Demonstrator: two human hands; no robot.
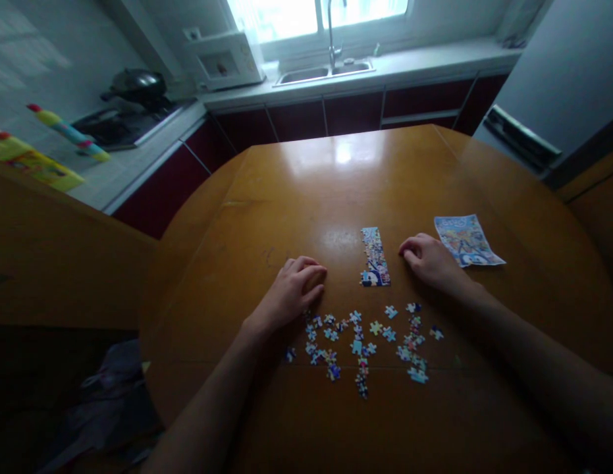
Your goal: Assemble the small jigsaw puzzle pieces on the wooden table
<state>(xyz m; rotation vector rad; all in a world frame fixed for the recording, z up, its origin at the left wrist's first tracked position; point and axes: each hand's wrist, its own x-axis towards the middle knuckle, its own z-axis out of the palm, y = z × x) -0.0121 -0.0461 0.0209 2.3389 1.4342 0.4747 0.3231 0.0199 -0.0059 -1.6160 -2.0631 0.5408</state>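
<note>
A partly joined jigsaw puzzle (376,257) lies flat on the wooden table, a narrow upright strip with a straight right edge and a jagged left one. My left hand (297,286) rests to its left, fingers loosely bent and apart, with no piece visible in it. On the other side, my right hand (428,258) lies with its fingers curled together, and nothing shows at the fingertips. Several loose jigsaw pieces (357,347) are scattered nearer to me, between my forearms. Beside my right hand is a creased picture sheet (468,240), its lower left edge close to the hand.
The round-ended wooden table (286,197) spans the view. Behind it runs a counter with a double sink (306,76) and a white microwave-like box (224,62). A dark pan (138,85) stands on the stove at left, near yellow bottles (37,161).
</note>
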